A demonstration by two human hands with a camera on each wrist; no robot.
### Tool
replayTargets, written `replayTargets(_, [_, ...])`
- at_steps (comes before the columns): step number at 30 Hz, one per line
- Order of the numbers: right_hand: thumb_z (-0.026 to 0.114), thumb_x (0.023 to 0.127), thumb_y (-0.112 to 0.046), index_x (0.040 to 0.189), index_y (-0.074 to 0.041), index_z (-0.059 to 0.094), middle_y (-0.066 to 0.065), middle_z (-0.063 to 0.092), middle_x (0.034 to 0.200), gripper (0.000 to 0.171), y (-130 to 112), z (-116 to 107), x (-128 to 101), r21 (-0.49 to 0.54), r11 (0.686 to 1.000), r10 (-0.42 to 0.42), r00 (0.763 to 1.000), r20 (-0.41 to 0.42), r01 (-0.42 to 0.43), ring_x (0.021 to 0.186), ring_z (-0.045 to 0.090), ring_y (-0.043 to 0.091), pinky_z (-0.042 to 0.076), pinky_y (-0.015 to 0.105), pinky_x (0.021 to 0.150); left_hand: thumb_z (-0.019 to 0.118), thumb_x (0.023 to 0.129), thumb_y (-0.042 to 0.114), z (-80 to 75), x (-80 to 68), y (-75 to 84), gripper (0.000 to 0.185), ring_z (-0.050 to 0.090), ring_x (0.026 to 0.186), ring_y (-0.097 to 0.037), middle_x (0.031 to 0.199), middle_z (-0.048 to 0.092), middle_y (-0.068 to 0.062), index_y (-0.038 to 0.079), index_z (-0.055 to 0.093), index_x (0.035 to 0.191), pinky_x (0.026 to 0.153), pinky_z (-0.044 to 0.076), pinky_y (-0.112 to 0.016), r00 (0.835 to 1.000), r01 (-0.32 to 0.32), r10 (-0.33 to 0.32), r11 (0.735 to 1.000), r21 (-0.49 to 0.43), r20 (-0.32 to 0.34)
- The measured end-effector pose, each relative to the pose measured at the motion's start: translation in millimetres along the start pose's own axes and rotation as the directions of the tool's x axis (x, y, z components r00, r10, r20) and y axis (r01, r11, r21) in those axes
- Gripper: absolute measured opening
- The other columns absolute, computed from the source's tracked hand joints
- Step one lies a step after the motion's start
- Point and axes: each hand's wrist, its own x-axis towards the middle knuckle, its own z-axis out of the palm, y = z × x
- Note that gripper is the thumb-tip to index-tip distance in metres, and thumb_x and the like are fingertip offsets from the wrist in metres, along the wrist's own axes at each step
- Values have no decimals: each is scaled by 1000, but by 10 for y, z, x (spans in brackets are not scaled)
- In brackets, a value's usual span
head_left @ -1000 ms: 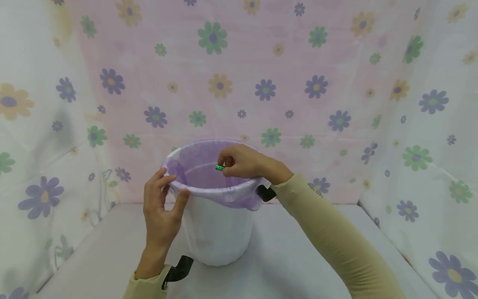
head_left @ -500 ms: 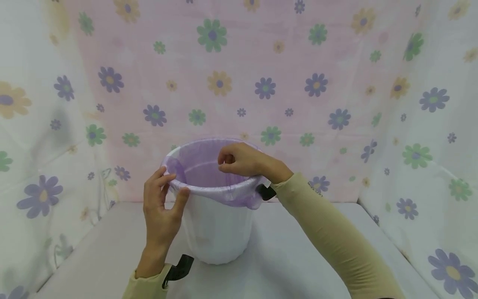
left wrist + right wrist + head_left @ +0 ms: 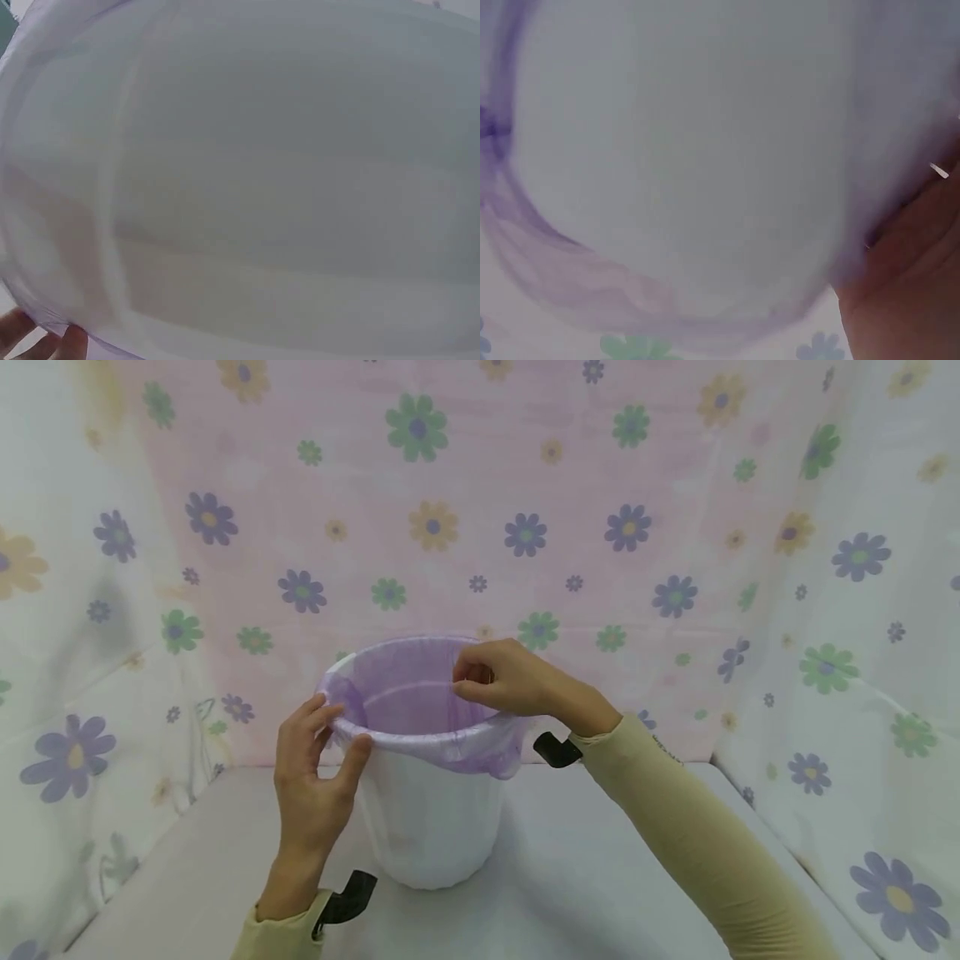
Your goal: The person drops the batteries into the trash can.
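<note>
A white plastic bin (image 3: 431,827) stands upright, lined with a thin purple bag (image 3: 480,758) folded over its rim. My left hand (image 3: 315,785) grips the near left rim, fingers on top and thumb on the outer side. In the left wrist view its fingertips (image 3: 73,341) touch the bag's edge. My right hand (image 3: 517,677) is above the right part of the bin's mouth, fingers curled toward the thumb, with no object visible in it. The right wrist view shows that hand beside the bag, its fingers partly cut off. Most of the bin's inside is hidden from the head view.
The bin stands on a white-covered table (image 3: 600,860). A flower-printed curtain (image 3: 480,527) encloses the back and both sides. Dark camera mounts (image 3: 557,749) sit at both wrists.
A small shiny green piece pinched by my right hand a second ago is out of sight. That hand has moved slightly right; the left hand keeps its hold on the rim.
</note>
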Motion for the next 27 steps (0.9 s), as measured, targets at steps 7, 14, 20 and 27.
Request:
replayTargets(7, [63,90,-17,89,-15,65,-8,60,81,4,-25,-16,-366,-37,997,-67,991,-116,63,76,55,8,52,31,74,78,75,1,-98,26,-182,69,47,119,-21,131,48,-19,0,47,137,99,43,-16,999,-36,34,996,87,27])
replayTargets(14, [66,89,-15,95,-12,66,-8,59,94,6,46,28,-844,-105,990,-120,957,-265,95,88,52,9,50,30,75,73,81,44,-209,-50,-281,65,46,120,-34,136,46,-20,4,56,129,100,42,-24,988,-153,144,957,248,57])
replayTargets(20, [66,88,-10,96,-14,65,-10,58,94,8,185,109,-1251,-89,995,-75,941,-329,49,89,52,8,49,29,75,62,84,59,-295,-99,-277,70,47,120,-39,132,49,-22,-2,58,119,102,45,-36,974,-223,201,918,329,100])
replayTargets(27, [65,90,-11,96,-24,64,-15,59,95,15,351,200,-1630,-91,994,27,942,-335,-60,87,54,9,50,26,73,70,81,38,-483,-208,-301,48,57,101,-37,111,60,-21,-6,59,98,91,43,-19,966,-244,190,891,383,173])
